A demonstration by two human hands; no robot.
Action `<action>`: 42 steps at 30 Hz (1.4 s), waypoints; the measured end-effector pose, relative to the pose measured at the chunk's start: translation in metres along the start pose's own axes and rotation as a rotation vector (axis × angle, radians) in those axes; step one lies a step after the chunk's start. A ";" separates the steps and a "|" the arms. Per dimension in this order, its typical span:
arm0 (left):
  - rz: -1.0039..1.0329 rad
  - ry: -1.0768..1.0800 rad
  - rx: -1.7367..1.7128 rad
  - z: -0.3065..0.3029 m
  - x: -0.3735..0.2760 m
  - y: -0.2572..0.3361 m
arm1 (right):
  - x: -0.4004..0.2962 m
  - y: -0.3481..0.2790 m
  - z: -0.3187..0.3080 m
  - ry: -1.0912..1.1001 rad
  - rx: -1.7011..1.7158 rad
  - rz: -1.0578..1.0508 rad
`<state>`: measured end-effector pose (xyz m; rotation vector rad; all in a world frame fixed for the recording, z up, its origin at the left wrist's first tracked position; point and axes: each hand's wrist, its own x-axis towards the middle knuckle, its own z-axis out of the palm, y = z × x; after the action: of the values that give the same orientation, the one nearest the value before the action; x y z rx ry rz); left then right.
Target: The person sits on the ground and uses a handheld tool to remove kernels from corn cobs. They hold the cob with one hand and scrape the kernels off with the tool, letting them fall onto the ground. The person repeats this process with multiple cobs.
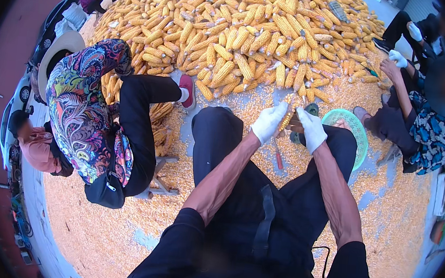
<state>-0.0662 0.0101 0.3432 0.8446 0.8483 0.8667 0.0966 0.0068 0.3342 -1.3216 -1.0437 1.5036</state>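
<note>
In front of my knees, my left hand (269,121), in a white glove, grips a yellow corn cob (287,116) that stands nearly upright. Some rows of kernels are gone from the cob. From the other side my right hand (311,129), also gloved in white, closes its fingers against the same cob; its fingertips are partly hidden. Below the hands, a red-handled tool (278,157), its shaft thin like a screwdriver's, lies on loose corn kernels (263,155). Beyond my hands rises a large heap of corn cobs (232,39).
Right of my knee stands a green plastic basin (362,152). A person in a patterned shirt (86,97) sits close on my left on a wooden stool (164,175). At right sits another person in a blue-and-black top (428,130). More people and parked cars (24,93) are farther off.
</note>
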 end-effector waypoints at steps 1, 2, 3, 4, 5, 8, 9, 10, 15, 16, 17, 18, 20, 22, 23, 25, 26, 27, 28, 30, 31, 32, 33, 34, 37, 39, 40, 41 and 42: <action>0.027 -0.005 -0.001 0.003 -0.009 0.004 | -0.008 -0.008 0.003 -0.002 -0.040 0.004; 0.039 -0.042 -0.004 -0.002 -0.011 0.001 | -0.016 -0.017 0.006 -0.005 -0.080 0.008; 0.155 0.012 0.175 -0.006 -0.011 -0.002 | -0.020 -0.025 0.010 -0.012 -0.120 0.005; 0.266 0.070 0.353 -0.008 -0.011 -0.006 | -0.021 -0.027 0.013 0.000 -0.131 -0.066; 0.375 0.134 0.532 -0.011 -0.010 -0.008 | -0.020 -0.033 0.014 -0.029 -0.166 -0.058; 0.360 0.193 0.904 0.025 -0.030 0.031 | -0.013 -0.041 -0.001 -0.008 -0.195 -0.096; 0.370 0.230 1.105 0.024 -0.029 0.032 | -0.009 -0.040 0.002 -0.031 -0.254 -0.094; 0.269 0.289 1.278 0.020 -0.016 0.023 | -0.004 -0.040 0.005 -0.053 -0.312 -0.093; 0.308 0.250 1.116 0.000 0.016 -0.012 | 0.035 -0.007 0.000 -0.005 -0.173 0.033; 0.257 0.203 0.961 -0.006 0.024 -0.022 | 0.041 -0.002 -0.003 -0.002 -0.229 -0.007; 0.207 0.157 0.805 -0.011 0.032 -0.031 | 0.054 0.006 -0.004 0.028 -0.329 -0.099; 0.051 0.099 0.620 -0.004 0.038 -0.034 | 0.067 0.018 -0.009 0.062 -0.431 -0.183; 0.100 0.195 0.695 -0.014 0.043 -0.047 | 0.059 0.007 0.005 0.082 -0.568 -0.144; 0.434 0.186 0.744 -0.016 0.055 -0.054 | 0.058 0.004 0.011 0.064 -0.779 -0.181; 0.343 0.171 0.664 -0.018 0.054 -0.062 | 0.057 0.004 0.011 0.052 -0.884 -0.200; 0.181 0.134 0.511 -0.011 0.040 -0.049 | 0.060 0.003 0.006 0.028 -0.820 -0.191; 0.073 0.164 0.523 -0.010 0.039 -0.049 | 0.061 0.004 0.006 0.007 -0.783 -0.189; 0.046 0.129 0.414 -0.013 0.038 -0.050 | 0.059 0.006 0.009 -0.019 -0.741 -0.182; 0.019 0.096 0.304 -0.016 0.039 -0.052 | 0.060 0.002 0.008 -0.035 -0.817 -0.200; -0.022 0.009 0.116 -0.018 0.036 -0.052 | 0.061 0.006 0.005 -0.074 -0.761 -0.266; -0.029 -0.005 0.092 -0.019 0.034 -0.053 | 0.061 0.009 0.001 -0.090 -0.733 -0.300; -0.036 -0.020 0.068 -0.019 0.032 -0.054 | 0.061 0.017 -0.002 -0.118 -0.679 -0.363; -0.037 -0.033 0.046 -0.021 0.031 -0.052 | 0.057 0.012 0.000 -0.145 -0.518 -0.269; -0.034 -0.035 0.006 -0.023 0.029 -0.051 | 0.049 0.006 0.001 -0.172 -0.357 -0.174; 0.176 0.251 0.586 -0.010 0.026 -0.053 | 0.057 0.012 0.001 -0.079 -0.474 -0.183; 0.152 0.417 1.249 -0.011 0.040 -0.079 | 0.062 0.036 -0.002 0.134 -1.061 -0.412; 0.099 0.418 1.259 -0.011 0.040 -0.081 | 0.067 0.042 0.000 0.125 -1.042 -0.349; 0.047 0.421 1.265 -0.012 0.040 -0.083 | 0.068 0.047 -0.003 0.144 -0.995 -0.306; 0.088 0.409 1.229 -0.011 0.036 -0.084 | 0.067 0.049 -0.001 0.147 -0.948 -0.276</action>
<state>-0.0381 0.0119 0.2558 1.7978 1.7683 0.5287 0.0891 0.0568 0.2682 -1.7643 -1.8582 0.6688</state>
